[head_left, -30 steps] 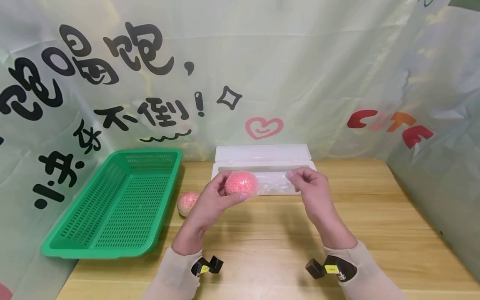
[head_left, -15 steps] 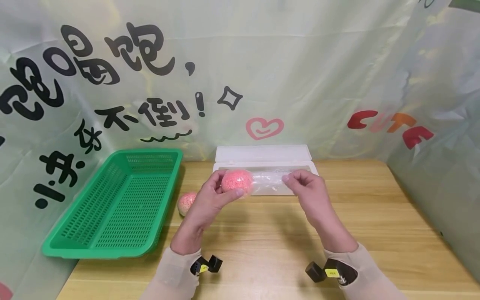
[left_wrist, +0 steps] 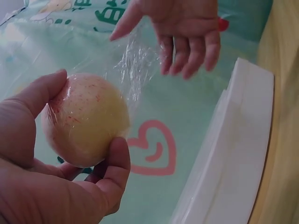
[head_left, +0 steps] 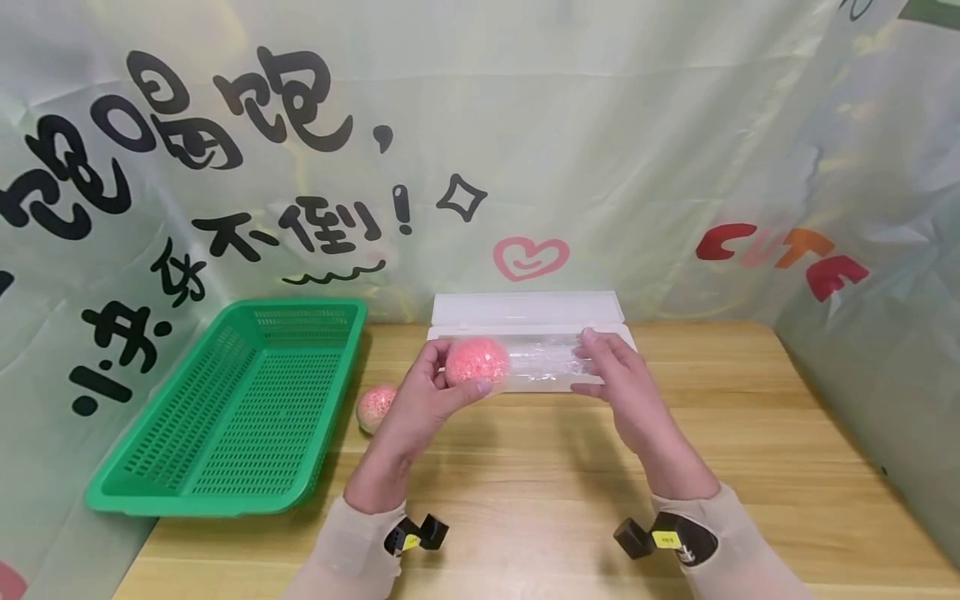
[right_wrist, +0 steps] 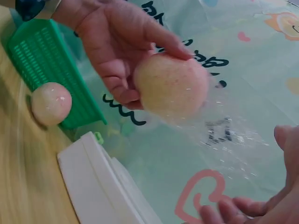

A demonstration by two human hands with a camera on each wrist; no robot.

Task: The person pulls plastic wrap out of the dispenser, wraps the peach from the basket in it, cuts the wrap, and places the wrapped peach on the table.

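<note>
My left hand (head_left: 420,396) grips a pink-and-cream peach (head_left: 477,362) between thumb and fingers, above the table. Clear cling film (left_wrist: 135,65) covers the peach, and a loose crinkled tail of it stretches toward my right hand (head_left: 626,387). The right hand's fingers are spread and fairly straight; in the right wrist view the film's end (right_wrist: 243,140) lies apart from them. On the table left of my left wrist sits a second peach (head_left: 375,407), shiny in the right wrist view.
A green plastic basket (head_left: 187,504) with slotted walls stands at the left. Behind my hands is an open white box (head_left: 525,308), its lid raised, against a printed fabric backdrop (head_left: 637,167). The wooden table (head_left: 525,500) extends on both sides.
My right hand, which pinched the film's end and drew it out, has opened its fingers and let go. The left hand has kept hold of the peach, nearly in place.
</note>
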